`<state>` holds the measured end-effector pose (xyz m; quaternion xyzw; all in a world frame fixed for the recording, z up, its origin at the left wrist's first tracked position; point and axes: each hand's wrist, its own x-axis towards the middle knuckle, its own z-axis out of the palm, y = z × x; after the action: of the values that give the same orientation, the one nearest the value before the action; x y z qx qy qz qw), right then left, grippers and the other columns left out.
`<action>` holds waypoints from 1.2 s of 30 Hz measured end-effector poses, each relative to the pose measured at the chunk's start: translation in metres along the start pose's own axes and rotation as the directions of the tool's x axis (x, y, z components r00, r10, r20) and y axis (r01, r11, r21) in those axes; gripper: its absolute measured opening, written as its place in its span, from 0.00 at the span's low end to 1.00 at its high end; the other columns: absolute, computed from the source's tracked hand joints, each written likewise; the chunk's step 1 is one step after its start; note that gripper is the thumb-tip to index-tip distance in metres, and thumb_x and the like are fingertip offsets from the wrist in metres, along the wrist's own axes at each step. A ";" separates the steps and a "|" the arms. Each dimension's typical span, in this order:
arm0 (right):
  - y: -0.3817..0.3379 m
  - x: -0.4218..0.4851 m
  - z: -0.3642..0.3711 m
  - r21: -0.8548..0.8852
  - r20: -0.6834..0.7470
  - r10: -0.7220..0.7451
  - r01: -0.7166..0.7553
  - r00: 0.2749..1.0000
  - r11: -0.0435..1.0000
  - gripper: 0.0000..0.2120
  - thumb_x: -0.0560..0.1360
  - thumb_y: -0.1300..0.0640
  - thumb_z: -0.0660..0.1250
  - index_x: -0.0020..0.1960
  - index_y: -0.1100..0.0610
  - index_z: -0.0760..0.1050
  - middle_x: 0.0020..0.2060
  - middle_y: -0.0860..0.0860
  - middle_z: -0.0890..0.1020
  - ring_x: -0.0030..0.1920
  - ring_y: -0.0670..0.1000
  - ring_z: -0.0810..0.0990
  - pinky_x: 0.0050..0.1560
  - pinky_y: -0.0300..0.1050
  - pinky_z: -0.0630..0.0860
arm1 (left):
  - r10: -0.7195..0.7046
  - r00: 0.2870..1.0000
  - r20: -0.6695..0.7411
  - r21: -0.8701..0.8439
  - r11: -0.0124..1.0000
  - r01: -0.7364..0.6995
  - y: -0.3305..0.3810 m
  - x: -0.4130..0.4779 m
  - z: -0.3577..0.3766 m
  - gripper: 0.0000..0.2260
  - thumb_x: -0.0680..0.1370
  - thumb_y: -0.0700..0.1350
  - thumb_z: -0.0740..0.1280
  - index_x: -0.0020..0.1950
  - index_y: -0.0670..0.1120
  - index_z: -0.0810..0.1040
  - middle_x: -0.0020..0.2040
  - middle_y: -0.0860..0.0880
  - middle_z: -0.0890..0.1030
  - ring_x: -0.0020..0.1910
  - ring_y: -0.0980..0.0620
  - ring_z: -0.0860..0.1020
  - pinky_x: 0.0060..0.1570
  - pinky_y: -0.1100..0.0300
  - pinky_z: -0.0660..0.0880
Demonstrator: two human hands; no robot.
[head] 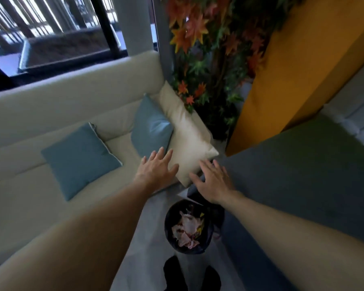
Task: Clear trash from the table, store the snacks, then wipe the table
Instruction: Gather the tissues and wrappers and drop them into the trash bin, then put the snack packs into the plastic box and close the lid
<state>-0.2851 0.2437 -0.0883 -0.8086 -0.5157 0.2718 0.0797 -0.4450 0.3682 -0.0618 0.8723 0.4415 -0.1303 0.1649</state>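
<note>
Both hands are spread and empty: left hand (156, 168) and right hand (213, 181) hover above the round dark bin (168, 229). Below the wrists, its crumpled pale paper trash (187, 229) looks light, soft, easily pinched anywhere.

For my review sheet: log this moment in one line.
left hand: open, empty | right hand: open, empty | round dark trash bin: below, holds crumpled wrappers

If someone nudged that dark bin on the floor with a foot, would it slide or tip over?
The bin would probably slide or wobble easily: it holds only crumpled paper, so it is likely light. It looks taller than wide, so a high nudge might tip it. Its base is hidden.
</note>
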 end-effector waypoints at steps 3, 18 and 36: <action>0.007 -0.015 -0.034 -0.005 -0.058 0.015 -0.016 0.998 1.000 0.37 0.78 0.30 0.45 0.81 0.48 0.50 0.81 0.49 0.51 0.80 0.52 0.44 0.77 0.59 0.41 | 0.029 0.999 -0.021 0.023 0.999 -0.028 0.021 -0.008 -0.027 0.31 0.82 0.64 0.48 0.83 0.54 0.47 0.83 0.47 0.47 0.82 0.45 0.48 0.79 0.42 0.49; 0.090 -0.115 -0.117 0.058 -0.257 0.307 -0.302 0.917 0.952 0.41 0.75 0.24 0.40 0.81 0.46 0.46 0.81 0.46 0.48 0.80 0.56 0.43 0.76 0.66 0.40 | 0.357 0.933 -0.029 0.134 0.927 -0.351 0.169 -0.010 -0.080 0.31 0.82 0.65 0.47 0.83 0.54 0.46 0.83 0.48 0.46 0.82 0.44 0.48 0.78 0.43 0.49; 0.133 -0.309 -0.088 0.379 -0.367 0.783 -0.688 0.503 0.619 0.42 0.73 0.22 0.41 0.81 0.43 0.47 0.81 0.45 0.48 0.80 0.58 0.43 0.75 0.71 0.41 | 0.790 0.595 0.148 0.200 0.565 -0.800 0.312 -0.073 -0.052 0.31 0.83 0.64 0.47 0.83 0.54 0.45 0.83 0.48 0.45 0.82 0.44 0.47 0.79 0.42 0.46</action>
<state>-0.2332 -0.0750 0.0416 -0.9798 -0.0540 0.1070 0.1603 -0.2294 0.1624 0.0668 0.9876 -0.0211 -0.1137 0.1057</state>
